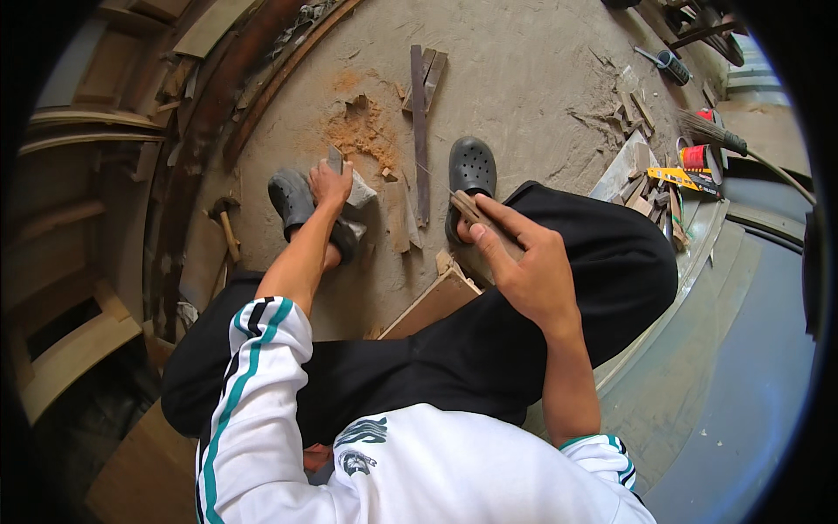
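Brown wood piece (491, 227) | right hand (536, 269) clasps it | left hand (330, 184) curled round grey piece (335, 159)

the left arm (301, 271) reaches forward and slants a little to the right, ending in a left hand (331, 185) whose fingers are curled into a grip, farther out than the other. the right forearm (567, 375) rises more steeply, and the right hand (534, 272) angles inward, its index finger (501, 215) and thumb (491, 249) pinched in a hold.
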A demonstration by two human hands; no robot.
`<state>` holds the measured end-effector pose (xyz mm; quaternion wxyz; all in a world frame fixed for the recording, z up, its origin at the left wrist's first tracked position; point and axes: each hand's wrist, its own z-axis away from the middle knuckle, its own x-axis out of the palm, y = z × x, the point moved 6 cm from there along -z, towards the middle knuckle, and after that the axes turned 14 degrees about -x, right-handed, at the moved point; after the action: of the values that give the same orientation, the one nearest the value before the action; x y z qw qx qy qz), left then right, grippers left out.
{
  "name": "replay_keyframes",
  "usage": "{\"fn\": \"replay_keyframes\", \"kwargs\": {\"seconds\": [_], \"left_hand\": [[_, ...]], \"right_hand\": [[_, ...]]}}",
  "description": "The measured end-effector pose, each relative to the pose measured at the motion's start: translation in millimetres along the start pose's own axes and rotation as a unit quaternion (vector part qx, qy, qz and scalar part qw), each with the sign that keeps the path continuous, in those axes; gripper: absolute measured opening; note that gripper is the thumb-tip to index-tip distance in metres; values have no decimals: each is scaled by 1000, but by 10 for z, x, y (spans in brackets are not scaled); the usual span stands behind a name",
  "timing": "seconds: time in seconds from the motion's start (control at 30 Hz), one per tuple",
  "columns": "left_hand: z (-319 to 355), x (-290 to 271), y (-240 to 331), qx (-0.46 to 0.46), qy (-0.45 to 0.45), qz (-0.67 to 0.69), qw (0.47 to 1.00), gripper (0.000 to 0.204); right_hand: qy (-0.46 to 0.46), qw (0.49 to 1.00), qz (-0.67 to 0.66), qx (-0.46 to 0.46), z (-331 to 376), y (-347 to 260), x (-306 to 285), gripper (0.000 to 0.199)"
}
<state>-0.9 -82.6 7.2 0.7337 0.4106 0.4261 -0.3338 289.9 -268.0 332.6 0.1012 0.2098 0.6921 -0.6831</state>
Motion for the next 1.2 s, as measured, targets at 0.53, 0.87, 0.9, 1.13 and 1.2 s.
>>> {"fn": "replay_keyframes", "kwargs": {"seconds": [0.53,0.87,0.9,1.13,1.2], "left_hand": [[14,-355,331,7,-240,479,844,38],[1496,-2307,1024,102,-268,626,725,50],[1551,-2402,1005,111,-268,629,721,50],[1792,-2793,955,143,-178,648,726,38],[1795,-2827,906,168,-69,592,785,34]], "right_hand": [[-7,998,49,26,-116,-275,301,36],[-35,999,32,-25,-292,-473,755,44],[-42,999,14,-29,-327,-504,818,45],[-67,989,-113,-65,-489,-662,1071,49],[-71,986,-134,-66,-475,-664,1113,48]]}}
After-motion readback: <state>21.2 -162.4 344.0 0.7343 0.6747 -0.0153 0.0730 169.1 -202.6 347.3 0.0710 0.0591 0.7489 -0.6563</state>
